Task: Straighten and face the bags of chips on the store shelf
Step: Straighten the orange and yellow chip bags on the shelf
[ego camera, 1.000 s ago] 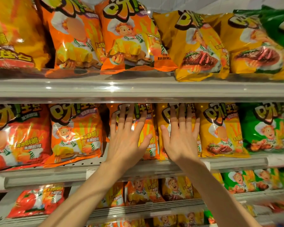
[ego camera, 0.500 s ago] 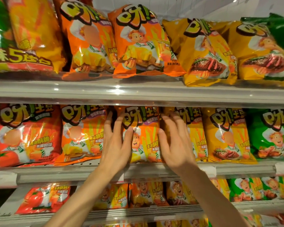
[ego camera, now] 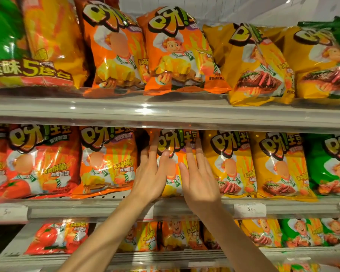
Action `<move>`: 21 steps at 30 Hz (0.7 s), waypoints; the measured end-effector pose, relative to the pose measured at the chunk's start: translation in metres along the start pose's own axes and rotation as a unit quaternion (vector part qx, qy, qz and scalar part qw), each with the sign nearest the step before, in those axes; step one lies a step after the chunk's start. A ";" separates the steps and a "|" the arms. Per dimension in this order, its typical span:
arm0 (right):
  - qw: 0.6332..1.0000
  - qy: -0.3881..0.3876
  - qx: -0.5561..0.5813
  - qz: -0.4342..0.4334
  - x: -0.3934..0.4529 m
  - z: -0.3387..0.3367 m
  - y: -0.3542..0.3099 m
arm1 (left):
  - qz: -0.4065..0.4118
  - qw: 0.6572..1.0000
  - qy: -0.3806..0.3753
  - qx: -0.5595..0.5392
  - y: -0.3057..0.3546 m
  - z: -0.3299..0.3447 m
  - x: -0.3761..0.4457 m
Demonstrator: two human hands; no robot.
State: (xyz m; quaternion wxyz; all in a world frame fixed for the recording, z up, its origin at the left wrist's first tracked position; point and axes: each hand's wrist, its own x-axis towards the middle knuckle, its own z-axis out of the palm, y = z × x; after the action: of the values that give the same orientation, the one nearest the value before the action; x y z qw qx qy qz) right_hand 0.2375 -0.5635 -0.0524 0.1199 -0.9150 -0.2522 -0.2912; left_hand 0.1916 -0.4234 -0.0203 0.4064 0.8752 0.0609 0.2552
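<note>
Head view, the only one. Both hands flat on the front of one orange bag [ego camera: 174, 154] on the middle shelf [ego camera: 185, 208], fingers straight and together, nothing gripped or pinched. Left hand [ego camera: 150, 179] over the bag's left half, fingertips [ego camera: 152, 149] reaching to the left of the printed logo; right hand [ego camera: 199, 183] over the right half, fingertips [ego camera: 193, 145] by the logo's right edge. Thumbs angled inward, close together over the middle of the bag, only a narrow strip of the front showing between them.

Just left of the left fingers: a dark gap, then a second orange bag [ego camera: 108, 161], tilted slightly. Just right of the right fingers: a yellow bag [ego camera: 230, 163], touching or nearly touching the held one. Further right, another yellow bag [ego camera: 283, 165] and a green bag [ego camera: 330, 165]; far left, a red bag [ego camera: 41, 161]. Above the fingertips, the underside of the upper shelf [ego camera: 165, 112], close over the bag's top.

Likely step: squaring this bag upright, front outward. To do it well, probably:
- press evenly with both palms, not one harder, or the bag turns;
- keep the pressure light, contents being brittle and the bag air-filled;
- slide rather than lift, with little room overhead;
- close the dark gap on the left without pushing the yellow neighbour askew;
- bring the lower edge level with the neighbours' at the shelf lip.
</note>
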 end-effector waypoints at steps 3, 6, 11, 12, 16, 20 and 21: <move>0.997 0.033 0.067 0.034 0.001 -0.008 -0.006 | -0.004 1.000 -0.017 -0.007 -0.004 -0.004 0.007; 0.986 0.036 0.161 0.039 -0.001 -0.016 -0.007 | 0.008 0.998 -0.037 -0.047 -0.007 -0.012 0.007; 0.958 -0.002 0.279 0.068 -0.017 -0.040 -0.008 | 0.046 0.995 -0.032 -0.083 -0.009 -0.029 -0.010; 0.952 -0.004 0.294 0.089 -0.022 -0.045 -0.010 | 0.050 0.994 -0.031 -0.094 -0.011 -0.033 -0.014; 0.950 0.018 0.279 0.136 -0.043 -0.054 -0.013 | 0.036 0.986 -0.042 -0.159 -0.022 -0.054 -0.042; 0.936 0.011 0.300 0.182 -0.070 -0.060 -0.027 | -0.001 0.971 -0.084 -0.224 -0.040 -0.075 -0.069; 0.919 0.028 0.339 0.199 -0.078 -0.060 -0.034 | -0.007 0.969 -0.090 -0.229 -0.046 -0.079 -0.074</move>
State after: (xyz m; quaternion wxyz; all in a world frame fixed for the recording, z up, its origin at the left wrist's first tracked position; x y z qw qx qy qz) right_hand 0.1362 -0.5877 -0.0478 0.4855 -0.8422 -0.1456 -0.1839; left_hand 0.0935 -0.3622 -0.0414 0.6019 0.7776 -0.0300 0.1794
